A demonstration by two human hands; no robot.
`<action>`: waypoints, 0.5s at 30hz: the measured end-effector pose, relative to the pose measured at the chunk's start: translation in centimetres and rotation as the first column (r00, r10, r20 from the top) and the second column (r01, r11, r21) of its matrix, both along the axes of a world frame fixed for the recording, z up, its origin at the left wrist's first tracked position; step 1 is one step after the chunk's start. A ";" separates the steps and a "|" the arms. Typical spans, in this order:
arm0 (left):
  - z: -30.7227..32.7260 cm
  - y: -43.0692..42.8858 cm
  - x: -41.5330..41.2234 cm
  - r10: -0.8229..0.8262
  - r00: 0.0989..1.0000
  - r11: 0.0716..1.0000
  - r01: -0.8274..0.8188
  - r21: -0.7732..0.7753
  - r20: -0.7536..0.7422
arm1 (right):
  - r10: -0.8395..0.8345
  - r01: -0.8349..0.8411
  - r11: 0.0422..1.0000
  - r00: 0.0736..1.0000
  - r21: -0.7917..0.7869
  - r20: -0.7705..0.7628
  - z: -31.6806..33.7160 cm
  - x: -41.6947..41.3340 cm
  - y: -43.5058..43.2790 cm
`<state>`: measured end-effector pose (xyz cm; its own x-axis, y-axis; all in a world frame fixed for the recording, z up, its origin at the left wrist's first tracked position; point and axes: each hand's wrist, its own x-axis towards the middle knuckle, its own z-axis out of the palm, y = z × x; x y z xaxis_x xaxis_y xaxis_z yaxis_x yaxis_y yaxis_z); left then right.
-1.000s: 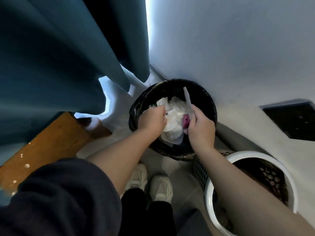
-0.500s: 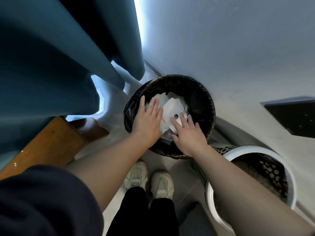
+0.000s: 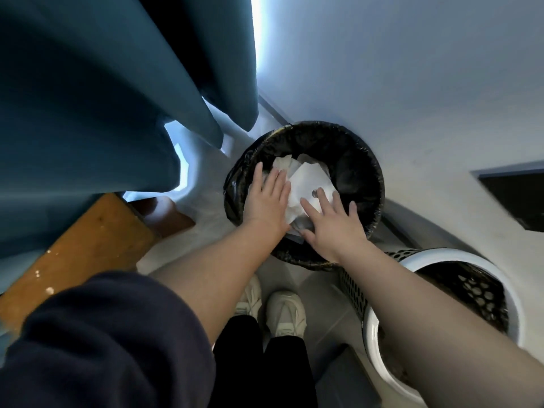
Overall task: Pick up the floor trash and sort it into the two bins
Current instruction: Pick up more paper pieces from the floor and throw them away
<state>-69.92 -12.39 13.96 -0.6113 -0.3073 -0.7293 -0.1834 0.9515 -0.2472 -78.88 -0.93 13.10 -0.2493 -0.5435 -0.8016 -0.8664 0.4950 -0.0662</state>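
**Paper in black bin, both hands flat on top: risk of spring-back and spill**

Position. The white paper (image 3: 309, 178) lies crumpled inside the black bin (image 3: 375, 172), toward its near-left side. The left hand (image 3: 266, 201) and right hand (image 3: 335, 228) are spread over it, fingers straight and apart, gripping nothing. Whether the palms press the paper or only hover on it cannot be told. The white bin (image 3: 441, 254), with perforated walls, stands just beside the black bin on the right, under the right forearm.

Hazards, as judged from this view:
- The paper is loosely folded and sits high. When the hands lift it may spring up and slide over the rim onto the floor.
- A sheet may cling to a palm and come out with it.
- The load bears on the near side of the black bin. A hard push there could tip it toward the shoes (image 3: 284, 312) or drag the liner (image 3: 235, 184) off the rim.
- The right forearm crosses the white bin and could knock it on withdrawal.
- Sorting cannot be verified, since nothing shows which bin takes paper.

Markings. No brand, label or writing is readable on either bin or on the paper. One small round dark mark (image 3: 314, 193) shows on the top sheet. It may be a hole or a spot, and cannot be told.
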 end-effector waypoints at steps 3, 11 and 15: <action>6.1 0.4 2.3 0.081 0.996 0.996 -0.080 0.027 -0.041 | 0.002 -0.003 1.000 1.000 -0.031 -0.029 5.9 0.4 0.5; 23.5 2.3 10.7 0.461 0.861 0.887 -0.444 0.127 -0.215 | 0.040 -0.061 0.981 0.993 -0.185 -0.114 22.2 4.6 0.9; 29.1 4.3 16.0 0.604 0.744 0.795 -0.589 0.147 -0.286 | 0.087 -0.129 0.945 0.985 -0.301 -0.148 27.3 8.8 0.6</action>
